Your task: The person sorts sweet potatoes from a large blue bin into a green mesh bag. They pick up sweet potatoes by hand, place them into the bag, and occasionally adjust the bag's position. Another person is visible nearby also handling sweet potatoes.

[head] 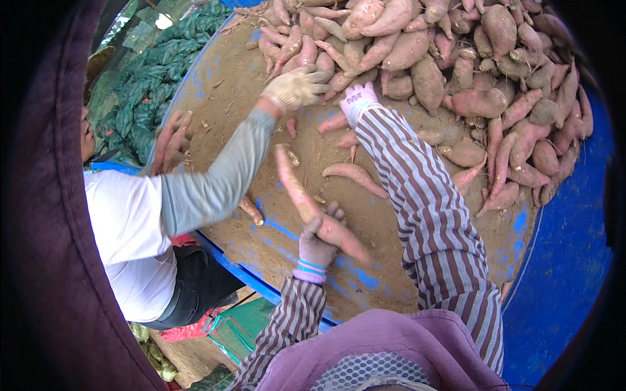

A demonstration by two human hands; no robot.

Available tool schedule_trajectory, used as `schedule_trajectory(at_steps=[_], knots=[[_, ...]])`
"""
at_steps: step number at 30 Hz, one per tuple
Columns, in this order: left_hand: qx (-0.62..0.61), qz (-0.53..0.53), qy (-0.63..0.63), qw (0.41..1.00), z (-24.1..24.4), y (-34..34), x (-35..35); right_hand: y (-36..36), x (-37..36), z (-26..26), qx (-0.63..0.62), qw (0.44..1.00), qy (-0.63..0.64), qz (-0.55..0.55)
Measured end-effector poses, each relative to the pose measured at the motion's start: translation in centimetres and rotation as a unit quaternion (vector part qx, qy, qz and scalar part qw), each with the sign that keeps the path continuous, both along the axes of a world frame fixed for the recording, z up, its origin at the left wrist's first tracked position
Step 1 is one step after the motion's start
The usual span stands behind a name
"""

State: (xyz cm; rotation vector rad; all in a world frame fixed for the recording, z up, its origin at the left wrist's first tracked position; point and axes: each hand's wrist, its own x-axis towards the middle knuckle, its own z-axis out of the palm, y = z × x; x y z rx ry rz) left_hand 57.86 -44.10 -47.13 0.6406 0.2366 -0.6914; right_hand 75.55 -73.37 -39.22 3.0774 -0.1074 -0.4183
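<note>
My left hand (317,248), in a light purple knit glove, grips a long, slightly curved sweet potato (305,203) near its lower end and holds it over the soil-covered blue table (274,244). Stretched far forward, my right hand (359,99) is at the near edge of a large sweet potato pile (430,80). Its fingers point into the pile, and whether they close on anything is hidden. Below that hand, partly behind my striped sleeve (415,185), lie several loose sweet potatoes, including a curved one (354,173).
At left a co-worker in a white shirt (127,220) reaches a gloved hand (298,88) towards the pile, close to my right hand. Their other hand (178,146) holds sweet potatoes. Filled green mesh bags (151,88) lie beyond the table. A green mesh bag (244,320) is below its near edge.
</note>
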Motion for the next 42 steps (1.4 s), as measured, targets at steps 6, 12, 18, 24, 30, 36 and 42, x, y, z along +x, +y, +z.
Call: schedule_trajectory(at_steps=[6,12,18,24,30,36,42], knots=[[0.036,-0.115,0.018,0.993,1.5,1.2,-7.1,-1.2,-7.8,-7.0,0.212,0.945,-0.226,-0.101],[0.017,-0.16,0.005,0.987,2.5,0.8,-8.9,-10.7,-17.7,-7.6,0.162,0.869,-0.261,-0.388],[-0.057,-0.11,0.049,0.991,1.6,-3.1,-8.4,0.9,-13.7,-8.0,0.575,0.699,-0.276,-0.324],[-0.113,-0.077,-0.178,0.974,3.9,-1.4,-2.9,8.3,-22.4,-0.8,0.615,0.719,-0.2,-0.253],[0.211,-0.071,-0.301,0.927,9.6,-7.2,-4.7,0.1,-23.8,0.2,0.337,0.887,-0.264,-0.177],[-0.001,-0.125,-0.044,0.991,3.8,-6.9,-8.1,-15.4,-23.6,-4.1,0.003,0.986,-0.013,-0.164],[-0.265,-0.124,0.099,0.951,-4.8,-9.1,-13.4,-11.8,-25.1,-6.9,0.192,0.944,0.067,-0.26]])
